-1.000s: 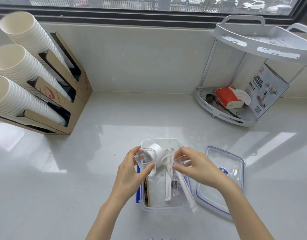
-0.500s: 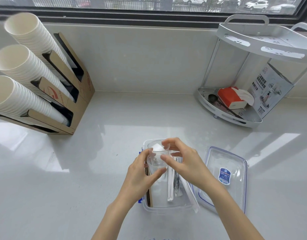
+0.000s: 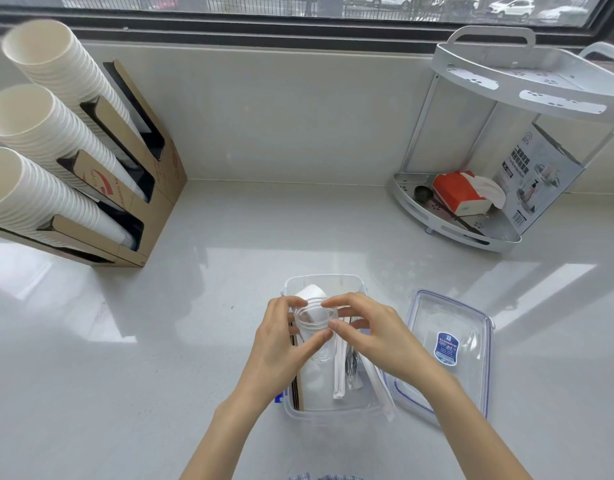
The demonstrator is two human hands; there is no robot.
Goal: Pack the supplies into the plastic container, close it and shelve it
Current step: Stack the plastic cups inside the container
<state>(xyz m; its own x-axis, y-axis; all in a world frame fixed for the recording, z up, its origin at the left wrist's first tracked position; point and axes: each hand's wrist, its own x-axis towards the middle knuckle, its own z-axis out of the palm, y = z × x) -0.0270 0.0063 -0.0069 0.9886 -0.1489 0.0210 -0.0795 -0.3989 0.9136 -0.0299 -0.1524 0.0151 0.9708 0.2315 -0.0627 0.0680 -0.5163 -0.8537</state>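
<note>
A clear plastic container (image 3: 336,412) stands open on the white counter near me. Inside lie wrapped straws (image 3: 339,372), a white paper cup (image 3: 310,294) on its side, brown cardboard sleeves (image 3: 296,393) and wrapped cutlery (image 3: 353,368). Over the container I hold clear plastic cups (image 3: 314,323), apparently nested. My left hand (image 3: 281,344) grips their side; my right hand (image 3: 371,330) pinches the rim. The container's lid (image 3: 447,351), blue-sealed with a blue label, lies upturned just right of the container.
A cardboard dispenser (image 3: 136,188) with three stacks of white paper cups stands at the left. A white two-tier corner rack (image 3: 506,188) at the back right holds a red tissue pack (image 3: 456,194), a dark spoon and a printed box. A window runs along the back.
One second ago each hand held a separate clear cup. The hands came together and the cups now sit one inside the other, held by both hands over the container.
</note>
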